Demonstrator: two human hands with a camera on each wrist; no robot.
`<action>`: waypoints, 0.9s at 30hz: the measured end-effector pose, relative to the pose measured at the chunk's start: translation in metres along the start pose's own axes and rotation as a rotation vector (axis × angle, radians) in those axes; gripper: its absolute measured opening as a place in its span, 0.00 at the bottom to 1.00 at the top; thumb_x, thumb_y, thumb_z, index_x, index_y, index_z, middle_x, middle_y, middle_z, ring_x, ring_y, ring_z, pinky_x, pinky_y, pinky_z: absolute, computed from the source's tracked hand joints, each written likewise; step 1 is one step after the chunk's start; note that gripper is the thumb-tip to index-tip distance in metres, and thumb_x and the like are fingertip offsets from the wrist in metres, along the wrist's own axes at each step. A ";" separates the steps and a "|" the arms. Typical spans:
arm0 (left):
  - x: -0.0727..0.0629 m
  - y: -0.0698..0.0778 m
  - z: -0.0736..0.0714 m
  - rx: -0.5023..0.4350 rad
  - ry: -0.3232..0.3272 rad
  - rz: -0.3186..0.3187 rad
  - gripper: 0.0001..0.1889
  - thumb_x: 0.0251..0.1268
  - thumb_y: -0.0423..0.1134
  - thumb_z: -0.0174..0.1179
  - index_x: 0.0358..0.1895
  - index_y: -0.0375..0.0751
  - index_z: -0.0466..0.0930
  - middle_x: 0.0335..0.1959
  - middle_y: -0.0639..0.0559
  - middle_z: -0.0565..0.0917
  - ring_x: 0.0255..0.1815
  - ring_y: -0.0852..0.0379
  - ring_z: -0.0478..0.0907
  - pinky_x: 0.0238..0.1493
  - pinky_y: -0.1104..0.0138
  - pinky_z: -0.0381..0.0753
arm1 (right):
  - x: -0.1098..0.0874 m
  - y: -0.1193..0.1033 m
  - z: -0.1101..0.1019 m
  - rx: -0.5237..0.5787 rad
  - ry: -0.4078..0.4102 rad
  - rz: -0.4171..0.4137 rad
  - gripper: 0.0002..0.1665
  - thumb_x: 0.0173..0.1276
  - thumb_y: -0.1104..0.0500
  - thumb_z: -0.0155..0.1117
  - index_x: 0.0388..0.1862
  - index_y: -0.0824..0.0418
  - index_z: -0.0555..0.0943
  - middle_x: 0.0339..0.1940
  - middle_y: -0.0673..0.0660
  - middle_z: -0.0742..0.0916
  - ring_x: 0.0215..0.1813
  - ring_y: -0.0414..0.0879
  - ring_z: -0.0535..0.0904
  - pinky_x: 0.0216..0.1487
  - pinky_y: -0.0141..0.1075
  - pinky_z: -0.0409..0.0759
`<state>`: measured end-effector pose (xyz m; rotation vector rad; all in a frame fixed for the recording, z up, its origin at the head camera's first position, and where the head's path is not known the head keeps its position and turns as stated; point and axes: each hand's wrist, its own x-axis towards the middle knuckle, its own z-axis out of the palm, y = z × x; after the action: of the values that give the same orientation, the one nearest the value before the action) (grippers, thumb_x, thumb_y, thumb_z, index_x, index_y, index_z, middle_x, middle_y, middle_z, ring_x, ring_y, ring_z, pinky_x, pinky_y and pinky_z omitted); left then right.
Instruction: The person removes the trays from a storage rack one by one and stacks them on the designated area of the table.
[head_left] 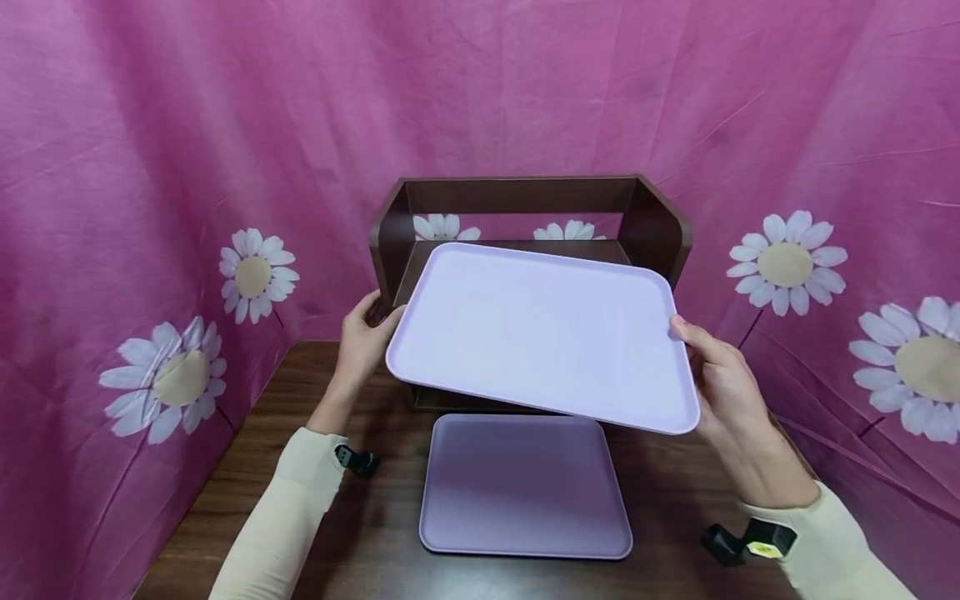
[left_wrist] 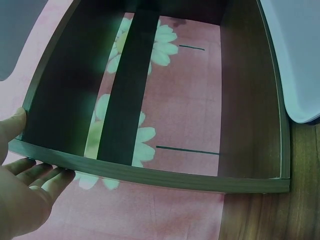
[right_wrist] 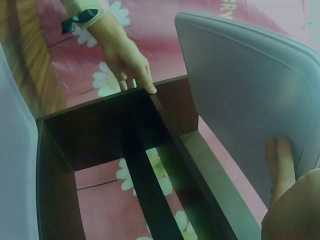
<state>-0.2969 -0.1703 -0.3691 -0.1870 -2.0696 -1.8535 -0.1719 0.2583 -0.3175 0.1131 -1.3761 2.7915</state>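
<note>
My right hand (head_left: 727, 387) grips the right edge of a pale lilac tray (head_left: 540, 333), thumb over the rim. Its fingers (right_wrist: 284, 160) lie along the tray's underside in the right wrist view. The tray is raised and tilted in front of a dark brown wooden shelf unit (head_left: 521, 196), hiding much of it. With my left hand (head_left: 363, 342) I hold the unit's left side panel. The left wrist view shows the thumb on the front edge and the fingers (left_wrist: 55, 185) against the panel's outer face. A second lilac tray (head_left: 525, 487) lies flat below.
The unit and the lower tray stand on a brown wood-grain table (head_left: 375, 533). Behind and on both sides hangs a pink curtain (head_left: 480, 83) printed with large white daisies. The unit's back is partly open, with a crossbar (left_wrist: 127, 85) running across it.
</note>
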 end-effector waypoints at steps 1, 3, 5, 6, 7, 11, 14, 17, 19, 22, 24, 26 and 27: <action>-0.001 0.000 0.000 0.010 0.001 0.003 0.26 0.73 0.32 0.69 0.71 0.29 0.77 0.64 0.29 0.83 0.65 0.48 0.82 0.60 0.76 0.82 | 0.000 0.000 -0.001 -0.010 0.001 0.008 0.22 0.87 0.58 0.52 0.38 0.61 0.91 0.31 0.53 0.93 0.33 0.43 0.92 0.33 0.34 0.89; -0.001 0.000 0.000 0.026 0.001 0.007 0.27 0.72 0.33 0.70 0.71 0.30 0.77 0.62 0.30 0.84 0.60 0.55 0.83 0.57 0.77 0.82 | 0.001 0.000 -0.003 -0.034 0.010 0.019 0.23 0.87 0.58 0.52 0.37 0.61 0.91 0.29 0.52 0.93 0.32 0.42 0.91 0.33 0.34 0.89; -0.002 0.000 -0.001 0.030 0.000 0.011 0.27 0.72 0.35 0.71 0.70 0.31 0.78 0.61 0.30 0.85 0.55 0.62 0.83 0.54 0.78 0.83 | 0.001 0.000 -0.005 -0.058 0.017 0.034 0.23 0.87 0.58 0.52 0.36 0.60 0.91 0.29 0.52 0.93 0.31 0.42 0.91 0.32 0.34 0.89; -0.003 0.000 -0.001 0.032 -0.002 0.015 0.27 0.71 0.36 0.72 0.70 0.31 0.78 0.60 0.30 0.85 0.52 0.65 0.83 0.52 0.79 0.82 | 0.001 0.001 -0.006 -0.066 0.020 0.043 0.23 0.87 0.58 0.53 0.35 0.60 0.92 0.28 0.51 0.93 0.31 0.41 0.91 0.32 0.34 0.89; -0.002 0.000 -0.001 0.026 -0.004 0.018 0.27 0.71 0.36 0.72 0.70 0.31 0.78 0.60 0.30 0.85 0.51 0.67 0.83 0.51 0.79 0.82 | 0.001 0.001 -0.008 -0.072 0.019 0.053 0.23 0.87 0.57 0.53 0.36 0.59 0.92 0.29 0.51 0.93 0.31 0.42 0.91 0.32 0.34 0.89; -0.002 0.000 -0.001 0.009 -0.012 0.024 0.27 0.71 0.36 0.72 0.69 0.31 0.79 0.60 0.30 0.85 0.50 0.70 0.83 0.52 0.79 0.82 | -0.001 0.001 -0.013 -0.083 -0.012 0.095 0.22 0.87 0.57 0.53 0.38 0.58 0.92 0.32 0.51 0.93 0.33 0.42 0.91 0.34 0.34 0.90; -0.001 -0.001 0.000 0.001 -0.014 0.022 0.27 0.71 0.36 0.72 0.69 0.31 0.78 0.61 0.30 0.85 0.51 0.69 0.83 0.53 0.79 0.82 | -0.003 0.002 -0.017 -0.089 -0.044 0.105 0.23 0.87 0.57 0.51 0.38 0.58 0.93 0.33 0.51 0.94 0.34 0.42 0.92 0.35 0.35 0.90; -0.001 0.000 0.000 -0.002 -0.016 0.017 0.27 0.72 0.36 0.72 0.70 0.32 0.78 0.62 0.31 0.85 0.53 0.69 0.82 0.54 0.80 0.81 | -0.004 0.005 -0.022 -0.103 -0.065 0.100 0.25 0.88 0.57 0.49 0.38 0.58 0.93 0.33 0.51 0.94 0.34 0.42 0.92 0.35 0.35 0.90; -0.001 0.000 0.000 0.001 -0.019 0.012 0.28 0.72 0.37 0.72 0.71 0.33 0.78 0.63 0.31 0.84 0.55 0.67 0.82 0.54 0.80 0.81 | -0.004 0.008 -0.024 -0.115 -0.076 0.096 0.25 0.88 0.57 0.48 0.39 0.57 0.93 0.33 0.51 0.94 0.34 0.42 0.92 0.35 0.35 0.90; -0.001 0.000 -0.001 0.014 -0.020 0.007 0.28 0.72 0.38 0.72 0.71 0.34 0.78 0.63 0.32 0.85 0.58 0.64 0.82 0.52 0.80 0.81 | -0.006 0.012 -0.028 -0.114 -0.086 0.112 0.26 0.89 0.57 0.48 0.40 0.57 0.93 0.34 0.51 0.94 0.35 0.42 0.92 0.36 0.35 0.90; -0.001 0.000 -0.001 0.022 -0.021 0.004 0.28 0.72 0.39 0.72 0.71 0.35 0.78 0.64 0.33 0.85 0.60 0.61 0.82 0.51 0.81 0.81 | -0.008 0.015 -0.030 -0.118 -0.086 0.125 0.26 0.89 0.57 0.47 0.40 0.57 0.93 0.34 0.51 0.94 0.35 0.42 0.92 0.36 0.35 0.90; -0.001 -0.001 -0.001 0.022 -0.019 0.005 0.28 0.72 0.38 0.72 0.71 0.34 0.78 0.64 0.33 0.85 0.62 0.57 0.82 0.51 0.80 0.81 | -0.009 0.019 -0.032 -0.116 -0.081 0.140 0.26 0.89 0.57 0.47 0.39 0.56 0.93 0.34 0.50 0.94 0.35 0.42 0.92 0.36 0.35 0.90; -0.001 -0.001 -0.001 0.020 -0.019 0.007 0.28 0.72 0.38 0.72 0.71 0.34 0.78 0.63 0.33 0.85 0.63 0.55 0.82 0.51 0.80 0.81 | -0.010 0.021 -0.033 -0.119 -0.077 0.145 0.26 0.89 0.56 0.47 0.39 0.56 0.93 0.34 0.50 0.94 0.35 0.41 0.92 0.36 0.35 0.90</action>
<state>-0.2958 -0.1712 -0.3701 -0.2080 -2.0963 -1.8334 -0.1648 0.2723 -0.3549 0.1248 -1.6274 2.8380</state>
